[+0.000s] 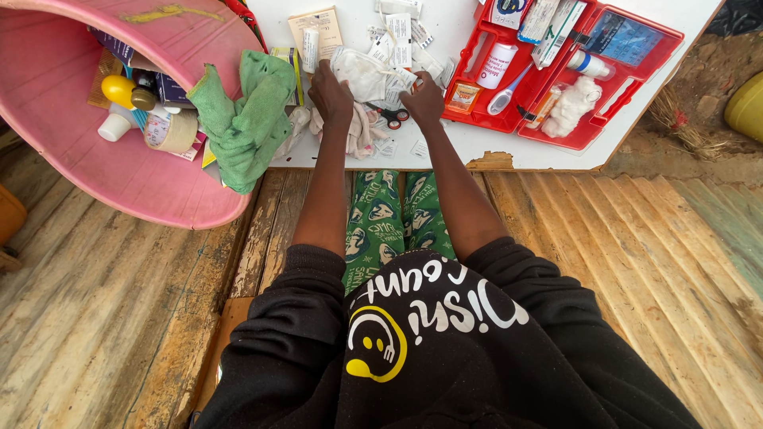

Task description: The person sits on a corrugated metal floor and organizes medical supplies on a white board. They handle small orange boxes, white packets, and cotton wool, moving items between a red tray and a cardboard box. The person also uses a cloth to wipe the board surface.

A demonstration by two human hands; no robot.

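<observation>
Ideally, with left hand [331, 95] and right hand [423, 99] both pinching the white cloth [362, 73], keep tension even, clear of the scissors [391, 116].

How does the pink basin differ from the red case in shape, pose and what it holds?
The pink basin is round and tipped on its side; the red case is rectangular and lies open flat on the white board. The pink basin holds loose bottles and a tape roll; the red case keeps its items in compartments. Both are plastic-looking containers of supplies, beyond either hand.
</observation>
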